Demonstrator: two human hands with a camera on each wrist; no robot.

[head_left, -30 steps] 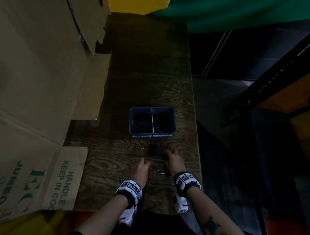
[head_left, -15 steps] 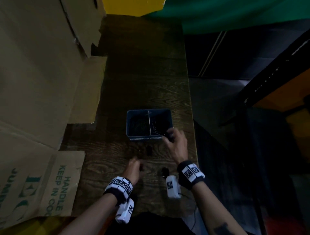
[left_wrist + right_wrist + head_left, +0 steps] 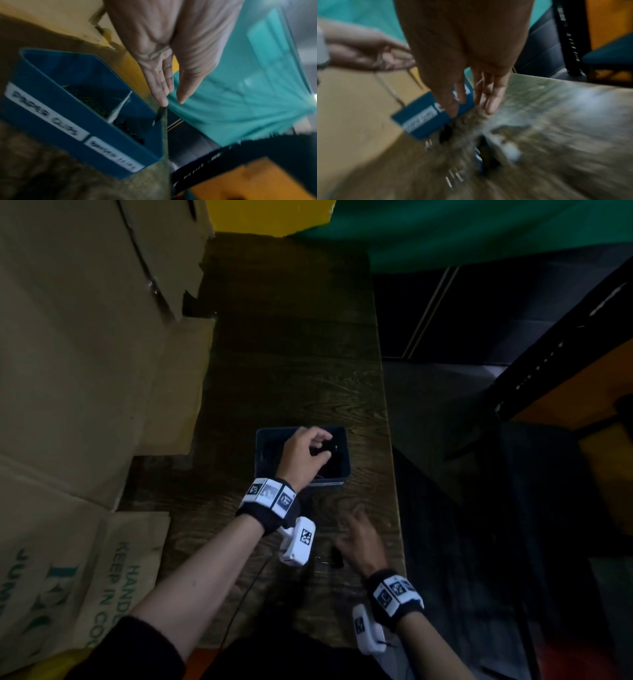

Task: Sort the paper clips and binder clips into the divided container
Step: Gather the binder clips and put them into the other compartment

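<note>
The blue divided container point(image 3: 345, 451) point(image 3: 56, 108) stands mid-table; its left compartment, labelled PAPER CLIPS, holds green paper clips point(image 3: 89, 102), and the right one holds black binder clips point(image 3: 130, 129). My left hand point(image 3: 308, 453) point(image 3: 171, 100) hovers over the right compartment with fingers straight. A black binder clip point(image 3: 161, 115) hangs at its index fingertip, the thumb apart from it. My right hand point(image 3: 358, 537) point(image 3: 471, 108) is blurred, fingers spread low over the table near the container, holding nothing. A black binder clip point(image 3: 337, 556) point(image 3: 486, 155) and small paper clips point(image 3: 453, 177) lie beside it.
Large cardboard boxes point(image 3: 85, 371) line the table's left side. The dark wooden table point(image 3: 291, 354) ends in an edge at the right, just past my right hand, with dark floor beyond. A green cloth point(image 3: 479, 227) hangs at the far end.
My left hand rose from the table to above the container's right compartment with a binder clip. My right hand drew back from the container to the table.
</note>
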